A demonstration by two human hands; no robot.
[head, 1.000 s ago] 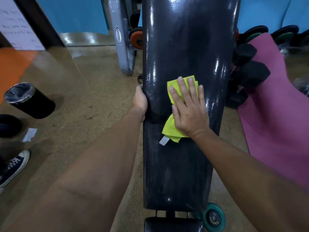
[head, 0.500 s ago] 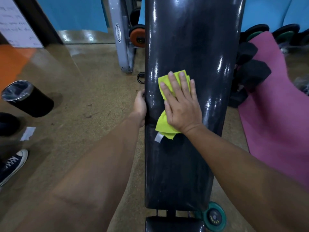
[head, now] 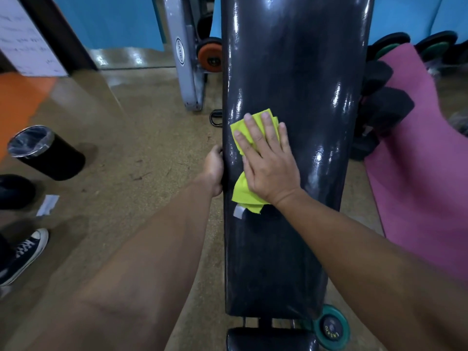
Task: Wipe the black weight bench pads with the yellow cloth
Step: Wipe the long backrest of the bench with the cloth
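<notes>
A long glossy black bench pad (head: 293, 72) runs up the middle of the head view. A second, smaller black pad (head: 268, 340) shows at the bottom edge. The yellow cloth (head: 243, 196) lies flat on the long pad near its left side, with a white tag at its lower corner. My right hand (head: 268, 163) presses flat on the cloth with fingers spread. My left hand (head: 215, 171) grips the pad's left edge, its fingers hidden around the side.
A black bin (head: 45, 153) with a liner stands on the brown floor at left, near a person's sneaker (head: 22, 254). A grey machine frame (head: 187, 64) and orange weight plate (head: 210, 57) sit behind. Black dumbbells (head: 379, 107) and a pink mat (head: 425, 153) lie right. A green plate (head: 331, 328) sits below.
My right hand has slid the cloth leftward and slightly up the pad, toward its left edge. My left hand keeps its grip on the pad's side.
</notes>
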